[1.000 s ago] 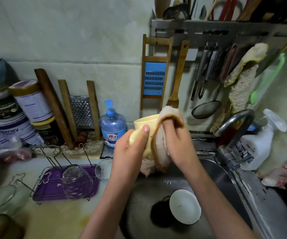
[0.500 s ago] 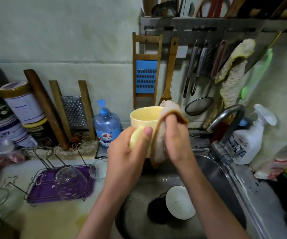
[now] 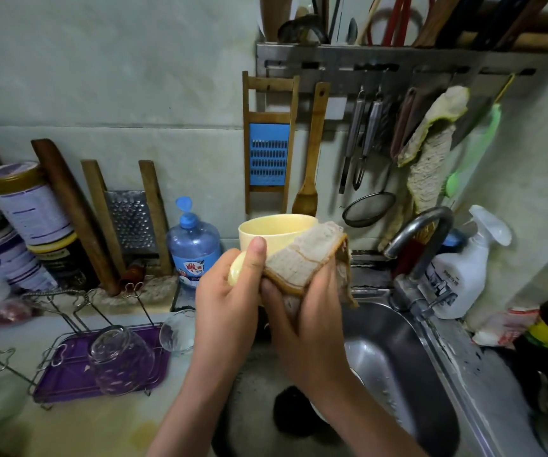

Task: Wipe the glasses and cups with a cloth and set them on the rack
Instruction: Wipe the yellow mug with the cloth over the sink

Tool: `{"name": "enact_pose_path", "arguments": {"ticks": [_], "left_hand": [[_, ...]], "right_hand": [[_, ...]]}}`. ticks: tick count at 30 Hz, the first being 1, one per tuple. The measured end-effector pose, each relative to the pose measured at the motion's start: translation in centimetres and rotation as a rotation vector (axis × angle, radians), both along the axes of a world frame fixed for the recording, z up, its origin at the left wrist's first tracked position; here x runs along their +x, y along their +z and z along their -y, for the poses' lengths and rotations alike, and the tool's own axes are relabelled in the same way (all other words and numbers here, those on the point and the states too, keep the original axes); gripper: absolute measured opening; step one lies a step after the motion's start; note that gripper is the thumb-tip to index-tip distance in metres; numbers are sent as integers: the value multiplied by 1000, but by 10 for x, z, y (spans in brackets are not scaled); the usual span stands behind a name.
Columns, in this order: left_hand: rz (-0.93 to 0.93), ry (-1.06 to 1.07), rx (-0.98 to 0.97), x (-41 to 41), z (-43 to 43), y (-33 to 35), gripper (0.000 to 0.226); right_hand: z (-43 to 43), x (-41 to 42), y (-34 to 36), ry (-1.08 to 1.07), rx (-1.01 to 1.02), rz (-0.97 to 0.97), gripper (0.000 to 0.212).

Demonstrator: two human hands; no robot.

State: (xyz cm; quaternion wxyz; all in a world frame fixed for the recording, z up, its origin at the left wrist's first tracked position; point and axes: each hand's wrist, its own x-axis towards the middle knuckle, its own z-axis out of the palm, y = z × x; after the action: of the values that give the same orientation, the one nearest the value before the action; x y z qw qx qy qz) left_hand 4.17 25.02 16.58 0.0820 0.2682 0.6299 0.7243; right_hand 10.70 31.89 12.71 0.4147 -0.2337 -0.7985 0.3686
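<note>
One yellow cup (image 3: 276,230), one cloth (image 3: 302,262), two hands: left hand (image 3: 230,308) and right hand (image 3: 312,324). One purple rack (image 3: 65,380) on the tabletop (image 3: 85,430). Two clear glasses: the tilted glass (image 3: 121,357) on it, the second glass (image 3: 177,331) just right. Two graters far: metal grater (image 3: 131,219), blue grater (image 3: 269,153). One faucet (image 3: 421,242).

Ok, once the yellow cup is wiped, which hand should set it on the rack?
Probably left. The left hand grips the yellow cup by its handle, and the rack sits on its side; the right hand holds the cloth.
</note>
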Motion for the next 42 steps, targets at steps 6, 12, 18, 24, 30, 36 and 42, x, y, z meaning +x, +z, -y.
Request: {"name": "enact_pose_path", "arguments": {"ticks": [6, 12, 18, 24, 30, 36, 42], "left_hand": [[56, 11, 32, 1, -10, 0, 58], [-69, 6, -62, 4, -8, -6, 40], [-74, -81, -54, 9, 2, 2, 41], [170, 48, 52, 5, -1, 4, 46], [72, 35, 17, -4, -3, -2, 51], [1, -142, -53, -1, 11, 9, 35], [222, -156, 31, -20, 8, -2, 51]], "right_hand": [[-2, 4, 0, 146, 188, -84, 61], [-39, -9, 16, 94, 167, -76, 70], [-68, -15, 36, 396, -834, -216, 70], [-31, -6, 26, 113, -316, 47, 84], [-5, -4, 4, 100, 366, 38, 63], [-59, -13, 39, 424, -647, -199, 62], [-47, -12, 43, 352, -816, -206, 51]]}}
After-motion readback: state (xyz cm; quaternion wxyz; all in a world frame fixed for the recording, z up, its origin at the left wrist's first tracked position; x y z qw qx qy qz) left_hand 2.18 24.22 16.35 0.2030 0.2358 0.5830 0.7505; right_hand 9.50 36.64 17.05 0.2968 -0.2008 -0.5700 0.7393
